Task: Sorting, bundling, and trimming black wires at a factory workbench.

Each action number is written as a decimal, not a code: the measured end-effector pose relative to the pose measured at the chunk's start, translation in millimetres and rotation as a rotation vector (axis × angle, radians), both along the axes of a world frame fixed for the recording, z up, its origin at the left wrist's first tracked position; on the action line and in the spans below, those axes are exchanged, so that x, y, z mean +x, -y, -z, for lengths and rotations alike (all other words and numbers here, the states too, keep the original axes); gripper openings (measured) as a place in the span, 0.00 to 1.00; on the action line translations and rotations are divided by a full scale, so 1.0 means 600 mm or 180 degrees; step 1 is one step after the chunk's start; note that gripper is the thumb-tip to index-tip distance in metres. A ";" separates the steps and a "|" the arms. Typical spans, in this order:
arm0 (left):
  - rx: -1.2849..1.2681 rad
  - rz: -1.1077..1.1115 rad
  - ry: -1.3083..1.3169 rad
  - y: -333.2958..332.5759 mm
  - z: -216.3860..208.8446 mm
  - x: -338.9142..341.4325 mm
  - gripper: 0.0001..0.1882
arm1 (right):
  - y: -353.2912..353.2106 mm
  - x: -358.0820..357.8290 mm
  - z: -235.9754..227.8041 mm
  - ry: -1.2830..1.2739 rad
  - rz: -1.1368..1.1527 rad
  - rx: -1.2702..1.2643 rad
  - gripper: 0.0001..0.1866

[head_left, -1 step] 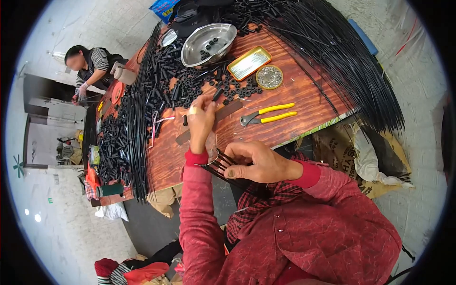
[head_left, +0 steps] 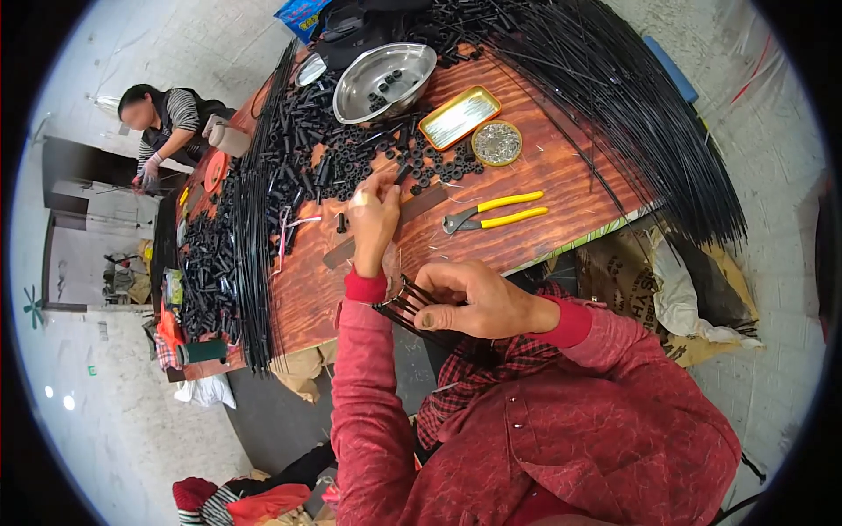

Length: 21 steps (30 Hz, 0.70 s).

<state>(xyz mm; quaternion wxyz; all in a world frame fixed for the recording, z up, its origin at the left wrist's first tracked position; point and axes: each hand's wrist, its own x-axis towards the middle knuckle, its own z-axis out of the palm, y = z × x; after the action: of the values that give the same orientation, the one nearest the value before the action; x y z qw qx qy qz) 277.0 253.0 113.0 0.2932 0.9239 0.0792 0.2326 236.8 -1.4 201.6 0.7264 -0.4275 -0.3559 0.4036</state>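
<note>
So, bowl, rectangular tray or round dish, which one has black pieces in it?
The metal bowl, the biggest of the three: short black pieces lie inside, whereas the rectangular tray and the round dish beside it hold silvery bits.

Workshop, evidenced by bench bearing heaped black parts, bundled black rods, yellow-handled pliers; co-worker beyond.

The head fisheye looks down over the table from close above, its rim seemingly warped.

Black rods, black tube, yellow-handled pliers, red-and-black checked cloth, streaked red-brown table
</note>
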 end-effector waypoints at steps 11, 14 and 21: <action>-0.0434 0.0176 -0.0404 0.062 -0.007 0.043 0.11 | 0.004 0.030 0.017 0.0059 -0.0030 -0.0199 0.13; -0.0224 0.0281 -0.0377 0.071 -0.007 0.042 0.14 | 0.003 0.033 0.016 0.0087 0.0004 -0.0143 0.13; -0.1001 0.0295 -0.0445 0.042 0.002 0.032 0.16 | -0.008 0.027 0.026 0.0182 0.0167 -0.0102 0.12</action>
<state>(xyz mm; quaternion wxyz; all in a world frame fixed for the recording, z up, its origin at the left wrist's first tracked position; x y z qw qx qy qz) 296.4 227.5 111.7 0.4383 0.8832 0.0922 0.1388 253.0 3.3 185.9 0.7193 -0.4597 -0.3586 0.3777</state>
